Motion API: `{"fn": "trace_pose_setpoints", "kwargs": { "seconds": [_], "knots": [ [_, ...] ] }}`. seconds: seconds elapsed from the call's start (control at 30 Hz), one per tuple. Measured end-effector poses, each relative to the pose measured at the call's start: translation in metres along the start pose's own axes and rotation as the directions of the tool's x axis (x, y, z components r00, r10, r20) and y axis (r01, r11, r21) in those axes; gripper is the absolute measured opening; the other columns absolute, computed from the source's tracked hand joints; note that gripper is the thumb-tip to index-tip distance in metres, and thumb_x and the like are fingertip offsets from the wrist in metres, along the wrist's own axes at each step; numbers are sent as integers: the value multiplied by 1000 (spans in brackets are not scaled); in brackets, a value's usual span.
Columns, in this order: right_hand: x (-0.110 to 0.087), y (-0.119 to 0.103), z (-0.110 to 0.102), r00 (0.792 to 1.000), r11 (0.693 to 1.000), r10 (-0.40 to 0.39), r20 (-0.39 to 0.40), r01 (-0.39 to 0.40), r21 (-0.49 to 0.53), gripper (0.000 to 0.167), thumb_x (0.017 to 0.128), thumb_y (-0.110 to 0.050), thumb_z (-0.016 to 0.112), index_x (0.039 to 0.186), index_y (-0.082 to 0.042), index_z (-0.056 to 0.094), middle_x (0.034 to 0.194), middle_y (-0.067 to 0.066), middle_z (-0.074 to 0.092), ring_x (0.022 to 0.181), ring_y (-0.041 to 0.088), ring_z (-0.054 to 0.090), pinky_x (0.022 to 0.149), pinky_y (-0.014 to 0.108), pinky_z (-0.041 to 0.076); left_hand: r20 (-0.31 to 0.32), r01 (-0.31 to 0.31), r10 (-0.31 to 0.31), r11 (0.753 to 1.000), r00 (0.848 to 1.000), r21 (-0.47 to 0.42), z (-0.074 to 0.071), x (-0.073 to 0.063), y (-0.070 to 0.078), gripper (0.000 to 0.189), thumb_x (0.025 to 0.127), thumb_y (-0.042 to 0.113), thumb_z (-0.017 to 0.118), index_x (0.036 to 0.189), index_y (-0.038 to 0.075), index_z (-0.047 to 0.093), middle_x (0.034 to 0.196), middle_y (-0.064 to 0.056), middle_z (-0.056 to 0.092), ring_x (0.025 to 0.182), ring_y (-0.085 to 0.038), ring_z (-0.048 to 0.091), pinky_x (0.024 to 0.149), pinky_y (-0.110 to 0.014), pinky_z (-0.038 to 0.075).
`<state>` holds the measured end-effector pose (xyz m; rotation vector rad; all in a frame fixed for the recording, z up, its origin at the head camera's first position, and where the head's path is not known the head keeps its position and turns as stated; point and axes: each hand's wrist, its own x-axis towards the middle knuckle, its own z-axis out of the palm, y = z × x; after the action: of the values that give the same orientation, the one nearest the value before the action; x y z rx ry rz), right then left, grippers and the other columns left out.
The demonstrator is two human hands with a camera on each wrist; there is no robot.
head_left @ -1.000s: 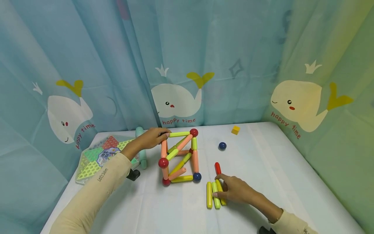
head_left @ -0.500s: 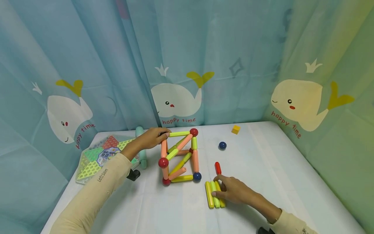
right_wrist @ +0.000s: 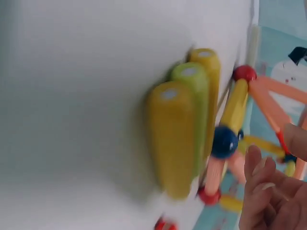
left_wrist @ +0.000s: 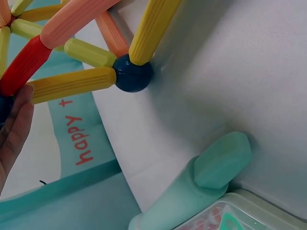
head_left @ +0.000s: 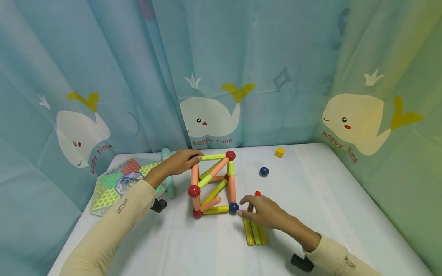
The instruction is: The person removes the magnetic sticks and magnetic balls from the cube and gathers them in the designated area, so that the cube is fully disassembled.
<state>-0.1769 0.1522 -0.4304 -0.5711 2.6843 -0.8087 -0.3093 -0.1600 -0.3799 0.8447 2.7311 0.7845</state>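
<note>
A cube-like frame of magnetic sticks and balls, with a pink stick [head_left: 232, 189] on its right side, stands on the white table. My left hand [head_left: 180, 162] grips its far left top corner, where a dark blue ball [left_wrist: 5, 109] shows by the fingers. Bent, spread fingers of my right hand [head_left: 264, 212] hold nothing, close to the blue ball [head_left: 233, 207] at the front right corner. Partly under this hand lie two yellow sticks [right_wrist: 171, 139] and a light green stick [head_left: 256, 234], side by side. A red stick [head_left: 257, 193] pokes out behind it, mostly hidden.
On the left lies a clear plastic box [head_left: 103, 195] with colourful pieces, a mint-green bar [head_left: 169, 184] along its side. Farther back are a loose blue ball [head_left: 264, 171] and a small yellow block [head_left: 280, 152]. A whale-print curtain [head_left: 293, 115] hangs behind the table.
My right hand first drew the loose sticks closer together, then let go and moved left toward the frame. My left hand has stayed at its corner.
</note>
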Motion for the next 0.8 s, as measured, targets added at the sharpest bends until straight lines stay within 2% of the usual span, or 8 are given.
{"fn": "trace_pose_setpoints", "kwargs": {
  "seconds": [0.13,0.2,0.27,0.33,0.47,0.57,0.67,0.8],
  "knots": [
    [27,-18,15,993,996,-81,86,77,42,45,95,-40,69,126,-8,67,82,-5,65,70,10,56,60,25,46,5,12,-12,1000,1000,-18,-1,-2,0,41,109,32,44,141,10,58,88,-3,64,78,-18,60,79,-37,50],
    [38,-26,22,990,993,-95,106,87,74,46,95,-40,69,126,-7,66,84,-4,66,72,11,57,62,25,47,8,10,-10,1000,1000,-23,-2,-1,0,41,109,33,44,141,10,57,87,-3,64,77,-18,60,78,-36,49],
    [45,-30,27,990,989,-108,90,98,113,47,95,-39,69,128,-7,64,86,-3,67,73,12,59,63,26,49,9,3,-3,1000,1000,-24,-2,0,1,41,109,33,44,141,11,57,86,-3,63,75,-17,59,76,-35,49],
    [51,-33,31,990,976,-128,58,116,186,40,96,-34,69,125,-7,65,90,0,68,73,14,60,63,27,50,4,-7,7,1000,1000,-23,-2,2,2,41,109,33,43,141,10,57,85,-2,63,73,-15,57,75,-34,48],
    [60,-33,38,988,915,-155,0,144,377,35,97,-19,67,128,-4,67,95,6,70,69,17,60,58,25,50,1,-17,17,1000,1000,-21,-1,4,3,40,109,31,43,139,9,59,79,-2,61,69,-15,55,72,-33,47],
    [63,-32,46,992,840,-122,27,88,536,38,96,-12,68,132,-3,65,94,7,71,65,17,60,57,25,49,1,-21,21,1000,1000,-19,-1,5,2,40,109,30,43,138,7,59,76,-2,59,66,-14,53,70,-32,46],
    [64,-31,55,993,782,-90,73,25,623,38,94,-11,70,131,-5,66,89,6,70,63,16,59,56,26,48,3,-26,26,999,1000,-25,-1,4,2,41,110,29,42,138,5,59,74,-2,57,64,-15,51,68,-32,44],
    [65,-32,63,992,786,-119,48,65,615,32,95,-10,69,126,-5,70,90,8,71,65,14,58,54,24,47,-1,-24,24,999,1000,-27,-2,3,0,40,109,29,43,138,6,59,79,-3,59,67,-15,52,70,-32,46]
  ]
}}
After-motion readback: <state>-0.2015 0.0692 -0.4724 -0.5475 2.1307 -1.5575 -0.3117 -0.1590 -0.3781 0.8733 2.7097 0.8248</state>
